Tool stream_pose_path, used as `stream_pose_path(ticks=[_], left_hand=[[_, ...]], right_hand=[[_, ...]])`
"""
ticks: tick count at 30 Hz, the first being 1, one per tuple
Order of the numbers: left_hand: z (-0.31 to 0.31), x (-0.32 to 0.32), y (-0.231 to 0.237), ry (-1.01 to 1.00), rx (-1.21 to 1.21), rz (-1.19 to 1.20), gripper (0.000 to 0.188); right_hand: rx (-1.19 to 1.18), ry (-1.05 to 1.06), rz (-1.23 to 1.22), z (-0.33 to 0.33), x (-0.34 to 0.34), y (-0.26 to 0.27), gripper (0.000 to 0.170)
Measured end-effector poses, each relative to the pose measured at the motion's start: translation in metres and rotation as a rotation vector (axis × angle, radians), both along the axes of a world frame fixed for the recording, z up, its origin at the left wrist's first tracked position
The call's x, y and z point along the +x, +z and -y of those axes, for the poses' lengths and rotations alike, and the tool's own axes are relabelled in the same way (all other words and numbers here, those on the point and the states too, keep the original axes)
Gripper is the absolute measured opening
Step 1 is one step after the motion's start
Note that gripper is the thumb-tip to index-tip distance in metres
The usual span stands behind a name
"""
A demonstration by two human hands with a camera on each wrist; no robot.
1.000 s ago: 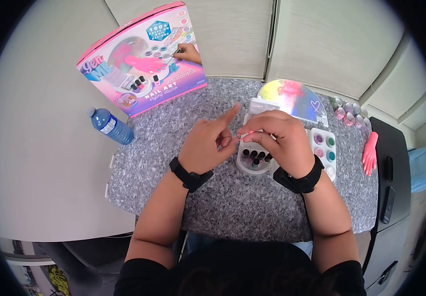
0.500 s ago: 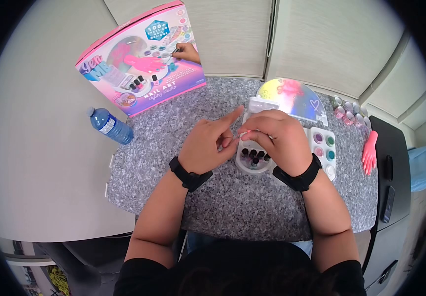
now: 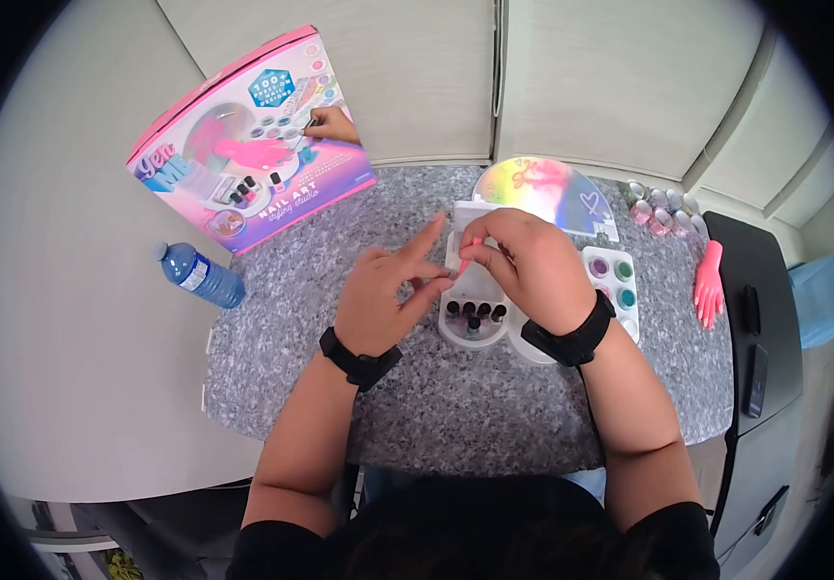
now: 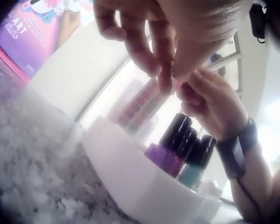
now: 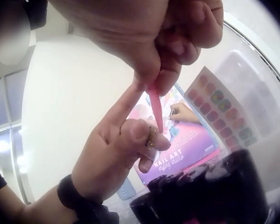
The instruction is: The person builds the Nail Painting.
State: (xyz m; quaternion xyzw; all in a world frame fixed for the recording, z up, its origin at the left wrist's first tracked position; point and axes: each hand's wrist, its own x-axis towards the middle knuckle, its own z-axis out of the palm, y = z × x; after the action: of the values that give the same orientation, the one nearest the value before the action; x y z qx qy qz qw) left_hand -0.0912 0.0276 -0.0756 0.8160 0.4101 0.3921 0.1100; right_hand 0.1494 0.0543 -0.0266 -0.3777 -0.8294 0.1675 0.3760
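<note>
Speckled grey worktop below me, and the big nail-art box stands at its back left! The rainbow-sheened panel is back there too, right of the box. Nearer me sits the white tray, and above it my left hand and right hand come close together. Water bottle off to the left, pink model hand far right, black-capped little bottles in the tray. Right hand pinches a slim pink stick, slanting down; left thumb and finger grip a tiny glittery piece, right by its tip!
</note>
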Motion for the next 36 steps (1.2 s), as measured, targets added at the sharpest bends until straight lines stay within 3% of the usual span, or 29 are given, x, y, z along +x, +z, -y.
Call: stream_pose_path(ticks=[5,10,14,16,20,22,25,32,36], left_hand=[[0.001,0.004,-0.005,0.038,0.013,0.015,0.080],[0.006,0.011,-0.006,0.139,-0.086,0.258,0.082],[0.004,0.011,-0.006,0.174,0.013,0.204,0.083],[0.009,0.014,-0.002,0.131,-0.180,0.373,0.083],[0.006,0.015,-0.010,0.041,-0.294,0.403,0.085],[0.007,0.017,-0.009,0.024,-0.423,0.548,0.088],[0.001,0.013,-0.012,0.039,-0.278,0.407,0.089],[-0.005,0.016,-0.020,0.006,-0.288,0.367,0.088],[-0.006,0.015,-0.024,0.015,-0.272,0.225,0.085]], right_hand=[[-0.043,0.032,-0.057,-0.004,0.005,0.000,0.012],[-0.147,0.069,-0.167,-0.002,-0.001,-0.005,0.012],[-0.204,0.005,-0.201,0.000,-0.003,0.000,0.014],[-0.208,-0.001,-0.127,-0.001,-0.002,-0.002,0.019],[-0.206,-0.025,-0.100,-0.002,0.007,0.004,0.022],[-0.121,-0.151,-0.051,-0.006,0.016,0.003,0.021],[-0.137,-0.257,0.073,-0.013,0.031,0.006,0.019],[-0.080,-0.329,0.223,-0.027,0.030,-0.025,0.023],[-0.030,-0.378,0.209,-0.027,0.026,-0.034,0.019]])
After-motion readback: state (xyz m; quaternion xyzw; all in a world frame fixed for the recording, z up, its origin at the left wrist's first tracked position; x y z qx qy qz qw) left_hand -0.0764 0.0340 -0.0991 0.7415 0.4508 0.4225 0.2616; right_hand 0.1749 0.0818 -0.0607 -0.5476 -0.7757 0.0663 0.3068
